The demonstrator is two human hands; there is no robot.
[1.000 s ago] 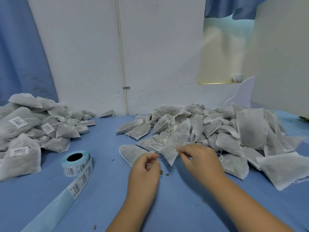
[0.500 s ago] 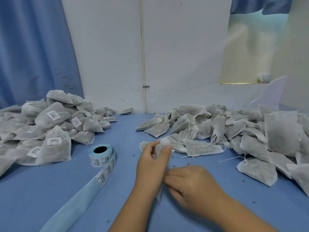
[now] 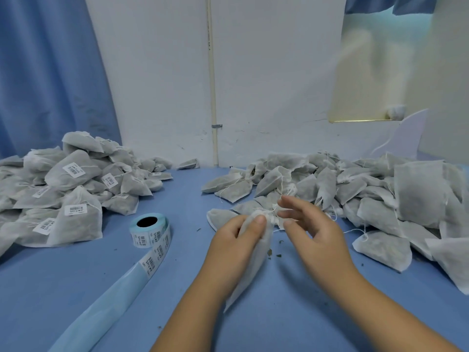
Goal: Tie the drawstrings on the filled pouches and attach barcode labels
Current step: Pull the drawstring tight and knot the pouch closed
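- Right hand (image 3: 314, 240) is climbing from the base of the pouch (image 3: 262, 246) to its neck, fingers spread wide, holding nothing.
- Left hand (image 3: 236, 252) is gripping the pouch over the counter (image 3: 177, 301).
- It's looking soft, light, floppy; best pinching at the gathered neck.

Two hands were in the lower centre of the frame: the left hand (image 3: 233, 247) and the right hand (image 3: 317, 240). One pouch (image 3: 253, 270) was held in the left. One label roll (image 3: 149, 229) lay left of centre. Pouches made two heaps, the left heap (image 3: 63, 189) and the right heap (image 3: 355, 184), each holding too many to count.
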